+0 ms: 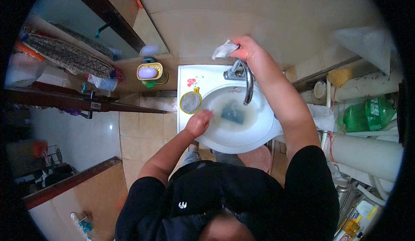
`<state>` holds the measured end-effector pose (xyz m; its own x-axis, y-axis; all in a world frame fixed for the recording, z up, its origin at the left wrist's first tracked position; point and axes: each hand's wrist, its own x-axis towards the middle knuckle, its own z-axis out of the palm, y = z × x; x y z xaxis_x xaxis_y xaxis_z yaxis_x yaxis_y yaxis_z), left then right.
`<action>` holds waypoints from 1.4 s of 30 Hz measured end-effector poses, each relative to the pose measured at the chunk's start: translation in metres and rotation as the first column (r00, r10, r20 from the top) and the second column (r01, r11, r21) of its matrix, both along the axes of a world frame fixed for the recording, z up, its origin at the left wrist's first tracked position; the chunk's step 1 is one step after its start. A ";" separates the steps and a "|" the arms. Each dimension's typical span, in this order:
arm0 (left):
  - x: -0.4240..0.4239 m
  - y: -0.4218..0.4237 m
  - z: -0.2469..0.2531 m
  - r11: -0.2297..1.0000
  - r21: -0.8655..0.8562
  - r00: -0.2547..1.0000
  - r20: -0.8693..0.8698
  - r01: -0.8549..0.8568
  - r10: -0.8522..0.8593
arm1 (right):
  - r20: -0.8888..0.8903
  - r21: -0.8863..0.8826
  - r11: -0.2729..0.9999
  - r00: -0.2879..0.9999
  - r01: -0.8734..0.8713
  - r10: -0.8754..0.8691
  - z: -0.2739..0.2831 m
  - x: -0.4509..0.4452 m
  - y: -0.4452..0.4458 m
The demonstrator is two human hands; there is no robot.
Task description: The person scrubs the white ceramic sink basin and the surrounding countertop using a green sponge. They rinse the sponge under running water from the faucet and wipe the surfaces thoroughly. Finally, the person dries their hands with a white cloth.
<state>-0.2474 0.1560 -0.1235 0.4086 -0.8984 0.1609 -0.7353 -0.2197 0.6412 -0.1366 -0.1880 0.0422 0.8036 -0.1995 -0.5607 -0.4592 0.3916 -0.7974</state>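
My right hand (247,49) is shut on a crumpled white cloth or tissue (224,50), raised by the wall behind the chrome faucet (249,82). Low over the left rim of the white washbasin (227,146) is my left hand (198,123), its fingers curled and slightly blurred; its inner side is hidden. Cloudy water (251,117) stands in the bowl. Under it lies a dark green rectangular thing (232,112), perhaps a cloth or scouring pad. A round grey scrubbing pad with a yellow edge (190,102) rests on the counter left of the bowl.
A yellow soap dish (159,74) with purple soap (147,73) is mounted left of the basin, below a mirror (146,17). Pipes (363,153) and a green plastic bottle (369,113) line the right side. A pink basin (257,160) stands below the sink.
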 end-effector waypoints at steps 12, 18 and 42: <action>0.097 -0.174 0.092 0.641 -0.388 0.731 -0.524 -0.662 0.437 | 0.063 0.552 0.825 0.980 0.125 -0.191 0.064 -0.040 0.032; 0.112 -0.199 0.060 0.684 0.153 0.587 -0.404 -0.713 0.702 | 0.456 0.370 0.924 0.847 0.097 -0.272 0.069 -0.135 0.020; 0.203 -0.092 0.066 0.195 0.308 -0.320 -0.947 -0.931 -0.035 | -0.175 -0.016 0.690 0.677 0.724 -0.715 -0.128 -0.316 0.126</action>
